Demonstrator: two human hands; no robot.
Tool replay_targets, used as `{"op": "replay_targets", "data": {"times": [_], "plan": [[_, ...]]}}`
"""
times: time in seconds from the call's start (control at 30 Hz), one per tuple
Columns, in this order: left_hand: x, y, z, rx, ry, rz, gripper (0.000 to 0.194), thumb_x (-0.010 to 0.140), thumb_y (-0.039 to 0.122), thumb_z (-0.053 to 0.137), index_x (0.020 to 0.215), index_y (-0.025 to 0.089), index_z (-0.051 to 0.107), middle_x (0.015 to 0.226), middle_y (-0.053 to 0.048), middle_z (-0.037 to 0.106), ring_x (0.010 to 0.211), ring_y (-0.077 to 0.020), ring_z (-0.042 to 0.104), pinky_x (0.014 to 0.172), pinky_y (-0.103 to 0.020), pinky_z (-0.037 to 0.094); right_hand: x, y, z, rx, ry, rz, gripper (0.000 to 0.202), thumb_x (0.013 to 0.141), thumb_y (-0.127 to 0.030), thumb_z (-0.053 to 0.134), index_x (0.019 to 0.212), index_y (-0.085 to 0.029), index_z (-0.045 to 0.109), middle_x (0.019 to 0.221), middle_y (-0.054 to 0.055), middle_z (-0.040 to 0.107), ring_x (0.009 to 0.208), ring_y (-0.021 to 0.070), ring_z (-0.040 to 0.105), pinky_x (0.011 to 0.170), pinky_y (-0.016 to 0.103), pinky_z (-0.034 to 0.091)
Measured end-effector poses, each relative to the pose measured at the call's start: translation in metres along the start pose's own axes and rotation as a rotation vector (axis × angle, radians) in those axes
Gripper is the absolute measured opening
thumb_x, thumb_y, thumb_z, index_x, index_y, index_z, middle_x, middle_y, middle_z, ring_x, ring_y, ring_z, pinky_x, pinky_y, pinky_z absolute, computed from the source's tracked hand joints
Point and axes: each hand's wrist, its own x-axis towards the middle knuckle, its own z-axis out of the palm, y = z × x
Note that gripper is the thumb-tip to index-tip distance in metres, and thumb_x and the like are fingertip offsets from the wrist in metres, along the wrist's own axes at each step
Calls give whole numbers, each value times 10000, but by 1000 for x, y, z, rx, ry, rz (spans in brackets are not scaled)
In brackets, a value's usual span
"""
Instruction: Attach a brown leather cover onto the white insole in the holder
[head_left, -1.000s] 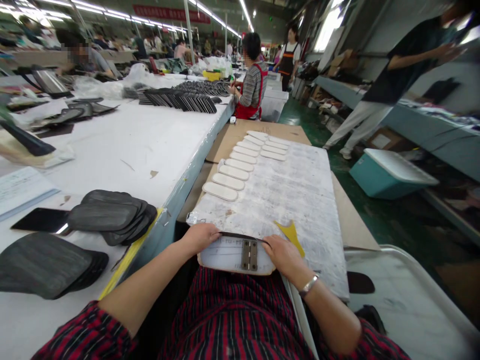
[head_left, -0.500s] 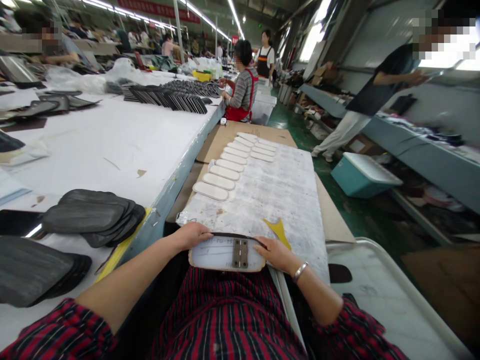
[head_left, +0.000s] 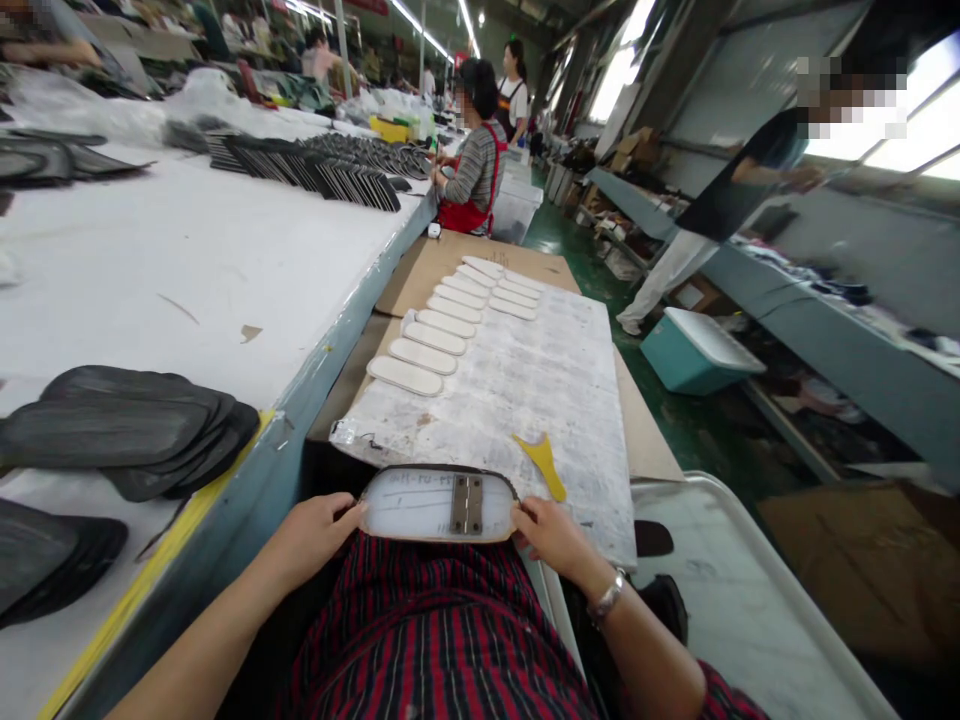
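Observation:
An oval hinged template lies level above my lap, with a pale translucent plate, faint handwriting, a dark rim and a metal hinge right of its middle. My left hand pinches its left end between thumb and fingers. At the opposite end my right hand grips the edge, its fingertips partly hidden beneath. Just beyond sits a whitish, stained board bearing two columns of white oval pieces. A yellow fork-ended tool rests on the board near my right hand.
At left, a long white table holds stacked black oval pieces near its yellow-taped edge. A pale tray stands at right, a teal bin beyond. A co-worker in a red apron sits ahead; another person stands right.
My hands have shifted from the template's far edge to its two ends. The hinged plate now shows more fully. The whole view has moved slightly, with the surroundings displaced leftward.

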Motion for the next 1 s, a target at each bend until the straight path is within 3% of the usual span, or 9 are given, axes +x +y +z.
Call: {"op": "replay_targets", "data": {"times": [0.13, 0.27, 0.4, 0.57, 0.67, 0.77, 0.87, 0.93, 1.0], "plan": [[1, 5, 3, -119, 25, -20, 326, 830, 434, 294, 636, 191, 391, 682, -44, 513, 715, -205, 517, 669, -318, 341, 0, -4, -2, -185, -14, -43, 258, 877, -324, 328, 726, -186, 484, 702, 39, 640, 601, 127, 587, 538, 248, 384], [7, 5, -2, -372, -116, -80, 232, 750, 401, 354, 665, 187, 389, 658, -17, 478, 654, -178, 525, 593, -290, 412, 2, -12, -8, -380, -21, -62, 355, 902, -428, 295, 714, -201, 493, 735, 65, 647, 680, 172, 576, 641, 310, 359], [7, 7, -8, -445, -187, -153, 214, 704, 376, 353, 691, 173, 416, 630, -4, 469, 589, -148, 531, 537, -258, 455, 5, -16, -11, -473, -52, -27, 324, 903, -387, 274, 714, -216, 475, 772, 86, 664, 728, 209, 593, 669, 332, 340], [4, 19, -13, -328, -167, -159, 164, 720, 306, 324, 660, 178, 406, 628, -25, 473, 576, -165, 524, 524, -280, 448, 6, -15, -10, -557, -76, 0, 317, 902, -343, 237, 754, -223, 490, 907, 132, 683, 901, 293, 619, 740, 378, 342], [2, 25, -14, -146, -77, -114, 181, 769, 319, 339, 650, 189, 381, 696, -68, 486, 729, -249, 541, 713, -417, 455, 6, -13, -9, -538, -84, -4, 332, 907, -357, 228, 774, -224, 501, 915, 135, 684, 930, 302, 622, 756, 387, 349], [2, 26, -13, -43, -12, -88, 186, 784, 328, 356, 658, 192, 365, 766, -100, 491, 860, -309, 518, 862, -519, 373, 3, -13, -9, -512, -79, -2, 335, 911, -372, 233, 770, -227, 501, 895, 124, 684, 932, 300, 622, 752, 388, 352], [5, 21, -15, -142, -103, -118, 178, 757, 325, 329, 647, 190, 368, 701, -67, 479, 703, -235, 542, 669, -397, 475, 0, -14, -9, -456, -91, 4, 343, 918, -368, 229, 755, -226, 496, 861, 108, 678, 901, 277, 623, 746, 377, 359], [8, 16, -16, -253, -175, -156, 174, 717, 338, 322, 656, 186, 379, 647, -31, 466, 577, -175, 519, 499, -295, 458, 0, -12, -9, -382, -113, 4, 350, 921, -377, 226, 763, -222, 497, 861, 101, 672, 870, 250, 621, 736, 359, 374], [10, 12, -16, -330, -202, -184, 185, 678, 355, 335, 662, 181, 394, 616, -10, 459, 537, -147, 498, 445, -249, 430, 1, -9, -9, -312, -129, -16, 361, 920, -394, 220, 772, -217, 498, 866, 95, 663, 847, 230, 613, 729, 346, 388]]}}
